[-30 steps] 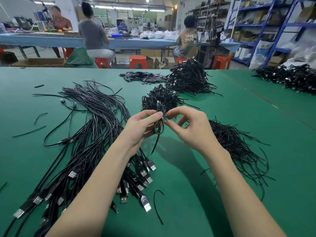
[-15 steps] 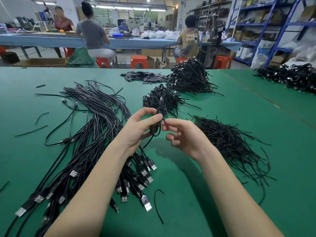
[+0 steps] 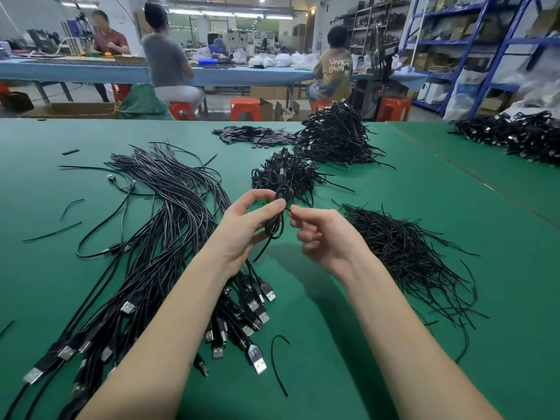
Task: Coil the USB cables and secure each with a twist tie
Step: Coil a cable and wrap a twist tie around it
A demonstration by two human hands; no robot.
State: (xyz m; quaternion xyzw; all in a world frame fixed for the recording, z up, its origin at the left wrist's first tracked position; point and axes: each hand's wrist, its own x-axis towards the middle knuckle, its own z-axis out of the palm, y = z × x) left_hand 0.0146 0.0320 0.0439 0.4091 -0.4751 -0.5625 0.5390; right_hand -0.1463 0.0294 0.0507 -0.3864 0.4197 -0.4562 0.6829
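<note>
My left hand [image 3: 247, 225] grips a small black coiled USB cable [image 3: 275, 228] above the green table, thumb and forefinger pinched round its middle. My right hand [image 3: 322, 234] is just right of the coil, its fingertips pinching the end of a thin black twist tie [image 3: 289, 208] at the coil's waist. A loose end of the tie or cable hangs down below the coil. A long bundle of uncoiled black USB cables [image 3: 151, 237] lies on the left, plugs toward me. A heap of loose twist ties [image 3: 400, 247] lies on the right.
A pile of coiled, tied cables [image 3: 285, 174] sits just beyond my hands, a bigger one [image 3: 336, 137] behind it, and another [image 3: 521, 137] at the far right. Stray ties [image 3: 277, 362] lie about the green table [image 3: 394, 344]. Several people sit at a blue bench beyond.
My right hand has dropped lower and turned, fingers curling inward as it works the tie at the coil. My left hand keeps hold of the coil in nearly the same spot.
</note>
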